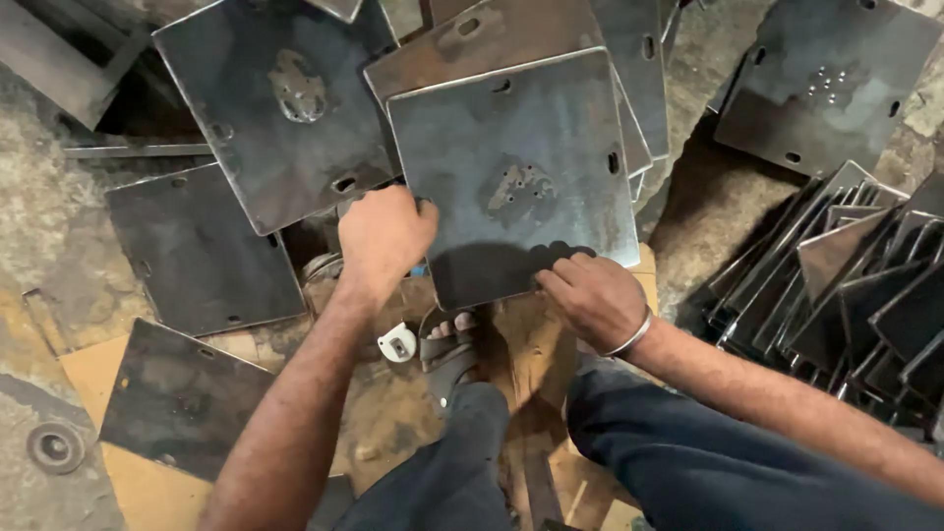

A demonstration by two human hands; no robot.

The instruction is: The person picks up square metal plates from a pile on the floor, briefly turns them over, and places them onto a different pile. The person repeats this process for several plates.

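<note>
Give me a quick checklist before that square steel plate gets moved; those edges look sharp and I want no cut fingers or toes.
1. Left hand on the steel plate, left edge: ok.
2. Right hand on its near edge: ok.
3. Hands gloved: not ok, bare.
4. Sandalled foot out from under the plate: not ok, toes exposed beside its edge.
5. Plate free of the stacked plates beneath: cannot tell.

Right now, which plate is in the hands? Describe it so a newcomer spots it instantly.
Start at the loose pile of square steel plates on the floor at top centre. The held plate lies topmost and nearest the person, above the sandalled foot. Unlike its neighbours, it is gripped by the left hand at its left edge and the right hand at its near edge.
</note>
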